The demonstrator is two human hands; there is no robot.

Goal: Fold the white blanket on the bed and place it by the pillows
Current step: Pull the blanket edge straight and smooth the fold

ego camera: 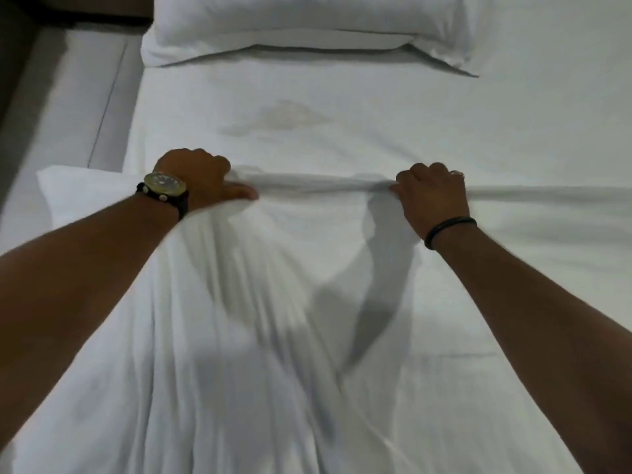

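White blanket (260,319) spread over the near half of the bed (530,124), rumpled into long creases running toward the camera, far edge drawn into a taut ridge across the mattress. Gripped along that ridge at two spots, well apart, probably to keep the edge straight and level for a clean fold. Left hand (201,183) curled tight, fingers wrapped under the edge, thumb pressed flat on top; watch (164,189) on that wrist. Right hand (432,196) likewise closed, pinching the bunched edge between fingers and thumb; dark band (449,230) at the wrist, ring (456,173) on one finger. Both arms stretched forward, a reach that suits carrying the edge toward the head of the bed. Pillows (307,25) stacked at the far end, well apart from the gripped edge, bare sheet between with a faint stain (290,116). Fold judged barely begun. Floor (68,97) beside the bed on the left.
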